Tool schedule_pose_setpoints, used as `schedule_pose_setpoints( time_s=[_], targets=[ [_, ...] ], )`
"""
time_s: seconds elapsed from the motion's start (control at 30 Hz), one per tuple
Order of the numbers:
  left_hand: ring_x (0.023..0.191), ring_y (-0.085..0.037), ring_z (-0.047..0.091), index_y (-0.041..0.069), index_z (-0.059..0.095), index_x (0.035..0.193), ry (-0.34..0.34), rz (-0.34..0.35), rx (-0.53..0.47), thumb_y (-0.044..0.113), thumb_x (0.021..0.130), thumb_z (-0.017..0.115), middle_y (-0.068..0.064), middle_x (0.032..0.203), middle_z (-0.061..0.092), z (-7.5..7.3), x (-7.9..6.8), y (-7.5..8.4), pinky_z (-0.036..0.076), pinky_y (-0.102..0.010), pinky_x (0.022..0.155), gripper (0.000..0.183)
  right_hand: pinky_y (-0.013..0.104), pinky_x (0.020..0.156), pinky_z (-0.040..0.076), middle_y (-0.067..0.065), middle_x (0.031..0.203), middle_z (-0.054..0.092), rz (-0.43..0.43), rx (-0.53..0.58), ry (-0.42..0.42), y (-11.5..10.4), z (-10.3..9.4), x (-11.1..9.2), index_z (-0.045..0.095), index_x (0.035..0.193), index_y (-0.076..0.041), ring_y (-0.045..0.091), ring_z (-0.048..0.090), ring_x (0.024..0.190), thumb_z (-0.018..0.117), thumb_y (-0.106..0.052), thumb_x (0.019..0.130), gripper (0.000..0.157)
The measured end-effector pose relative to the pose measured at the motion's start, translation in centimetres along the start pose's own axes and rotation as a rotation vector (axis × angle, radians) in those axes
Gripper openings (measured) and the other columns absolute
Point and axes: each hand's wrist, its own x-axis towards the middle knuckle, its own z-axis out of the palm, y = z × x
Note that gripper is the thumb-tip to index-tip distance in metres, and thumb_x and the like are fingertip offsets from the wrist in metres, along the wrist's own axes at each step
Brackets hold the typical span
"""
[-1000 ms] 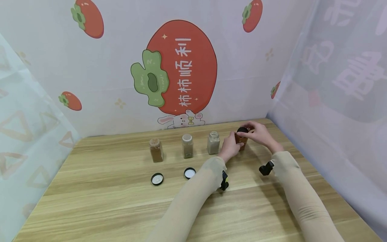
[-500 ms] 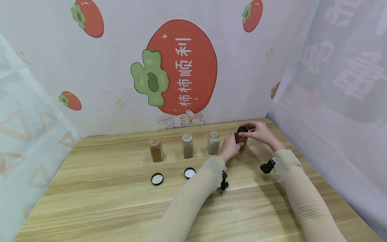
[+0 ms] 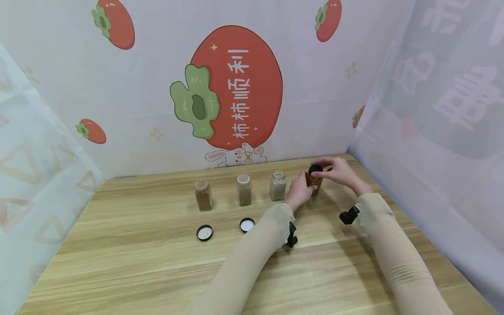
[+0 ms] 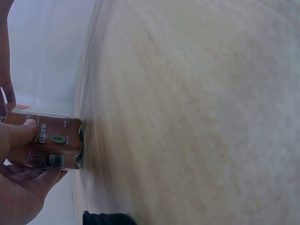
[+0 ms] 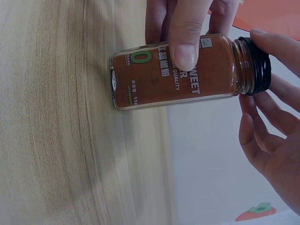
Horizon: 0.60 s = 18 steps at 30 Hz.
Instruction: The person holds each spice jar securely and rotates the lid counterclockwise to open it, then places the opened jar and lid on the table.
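At the back right of the table stands a square glass spice jar (image 5: 140,86) of red-brown powder, with a printed label. My left hand (image 3: 299,192) grips its body, thumb across the label in the right wrist view. On the jar's neck sits a black screw lid (image 5: 261,65), and bare glass thread shows below it. The fingers and thumb of my right hand (image 3: 339,172) hold this lid from both sides. In the left wrist view the jar's base is at the tabletop, and its lid is out of frame.
Left of my hands stand an uncapped pale-powder jar (image 3: 278,188), a jar with a whitish top (image 3: 244,192) and a brown-powder jar with a perforated top (image 3: 204,197). Nearer lie two black-rimmed lids (image 3: 204,233), insides up. A printed cloth (image 3: 138,87) hangs behind the table.
My right hand and wrist have turned slightly and shifted a little to the right, with the fingers still at the lid. The left hand and the jar keep their place.
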Motion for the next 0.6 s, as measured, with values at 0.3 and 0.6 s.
schedule_pose_setpoints(
  time_s=[0.3, 0.6],
  targets=[
    [0.111, -0.016, 0.06, 0.015, 0.045, 0.129, -0.002, 0.002, -0.008, 0.025, 0.091, 0.064, -0.007, 0.124, 0.061, -0.09, -0.04, 0.03, 0.05, -0.03, 0.091, 0.044, 0.047, 0.086, 0.05, 0.014, 0.116, 0.066, -0.028, 0.003, -0.021, 0.06, -0.14, 0.28, 0.064, 0.121, -0.009, 0.028, 0.062, 0.105, 0.072, -0.033, 0.084, 0.045],
    [0.109, -0.016, 0.061, 0.015, 0.045, 0.128, -0.005, -0.004, -0.01, 0.025, 0.091, 0.065, -0.007, 0.122, 0.062, -0.12, -0.04, 0.02, 0.05, -0.03, 0.089, 0.043, 0.042, 0.082, 0.053, 0.016, 0.116, 0.066, -0.034, 0.024, -0.055, 0.01, -0.44, 0.38, 0.064, 0.121, -0.005, 0.032, 0.064, 0.102, 0.072, -0.027, 0.085, 0.043]
  ],
)
